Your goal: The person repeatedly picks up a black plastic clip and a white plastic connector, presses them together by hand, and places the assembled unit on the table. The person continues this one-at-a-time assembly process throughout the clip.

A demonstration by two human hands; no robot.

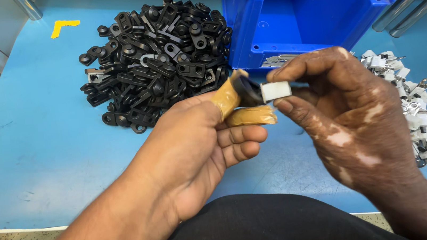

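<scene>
Blue table point(56, 154) under everything, blue bin point(314, 12) at the far edge, open side toward me. Heap of black plastic links point(155, 57) sat left of the bin; smaller pile of silver metal clips point(410, 108) lay to the right, behind my right hand. My left hand point(205, 142) pinched one black part point(247, 90) between taped thumb and taped forefinger, above the table, in front of the bin. My right hand point(347, 115) gripped a small white-grey clip point(276, 91) in its fingertips, pressed against that black part's right side.
</scene>
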